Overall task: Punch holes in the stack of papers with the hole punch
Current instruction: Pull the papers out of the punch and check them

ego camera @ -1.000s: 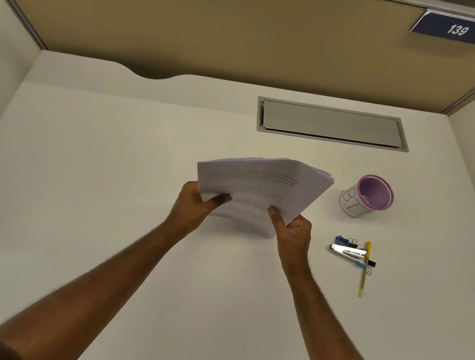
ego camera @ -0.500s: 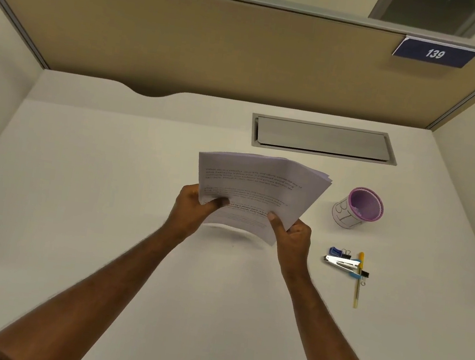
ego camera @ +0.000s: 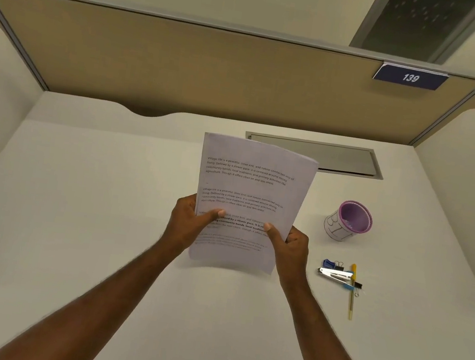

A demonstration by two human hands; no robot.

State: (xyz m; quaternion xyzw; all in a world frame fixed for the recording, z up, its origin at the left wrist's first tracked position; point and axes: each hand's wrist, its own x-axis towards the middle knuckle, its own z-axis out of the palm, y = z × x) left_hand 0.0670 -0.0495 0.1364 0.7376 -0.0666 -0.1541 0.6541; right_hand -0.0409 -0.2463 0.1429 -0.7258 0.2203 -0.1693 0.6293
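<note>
Both hands grip the papers (ego camera: 250,200) upright above the middle of the counter (ego camera: 87,219): the left hand (ego camera: 190,225) clamps the lower left edge with its thumb across the printed face, and the right hand (ego camera: 290,248) clamps the lower right edge the same way. The stack is held clear of the surface, its bottom edge just above the counter and its top edge leaning slightly away. The grip sits low, so the upper part of the sheets is unsupported and shows a mild bow; if either thumb slackens, the sheets can fan or slide out of register, and holes punched through a skewed stack will not line up. The edges appear fairly even at this moment, but squaring by tapping on the counter is probably still needed. To the right lie a metal tool (ego camera: 334,273), a binder clip (ego camera: 332,265) and a pen (ego camera: 352,290), touching or overlapping one another, with a purple cup (ego camera: 349,220) further back. Whether the metal tool is the hole punch cannot be told from here; it may be a stapler. Reaching for it requires releasing one hand, which leaves the stack on a single low pinch and liable to droop. The pen lies across the tool and may be dragged along.
</note>
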